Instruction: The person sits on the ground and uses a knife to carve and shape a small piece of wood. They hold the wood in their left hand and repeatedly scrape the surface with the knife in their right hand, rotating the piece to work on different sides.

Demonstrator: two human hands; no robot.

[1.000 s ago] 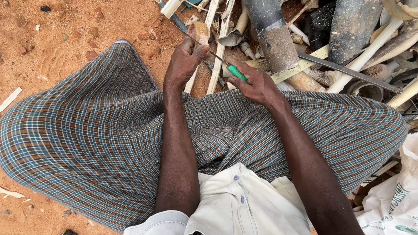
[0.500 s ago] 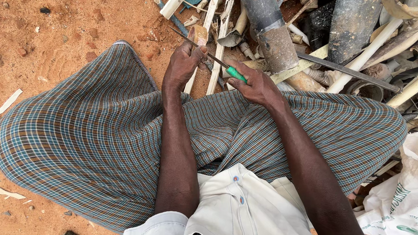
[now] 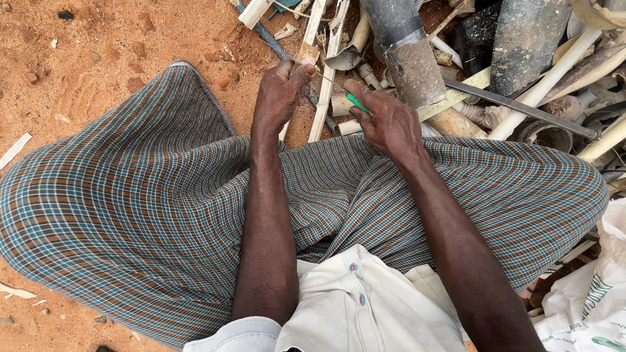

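The ground (image 3: 84,50) is bare reddish-orange earth, gritty, scattered with small stones and pale chips. Across the upper right of the frame lies a scrap heap (image 3: 547,74): grey pipe sections, white plastic strips and tubes, a flat metal bar. A white printed sack (image 3: 606,298) sits at the lower right edge.

The seated person wears a checked wrap (image 3: 126,202) in blue, green and brown (soft, woven cloth, draped wide over both knees) and a pale buttoned shirt (image 3: 362,321).

The left hand (image 3: 282,92), upper centre, is closed with thumb and fingertips pinched on a small tan fragment (image 3: 307,52); what exactly it is cannot be told. The right hand (image 3: 391,123), just beside it to the right, is curled tight around a green-handled tool (image 3: 357,102). Only a short length of smooth green handle shows at the thumb. Its long axis runs diagonally, pointing toward the upper left, at the left hand. A thin shaft seems to continue that way, but it is too fine to confirm.
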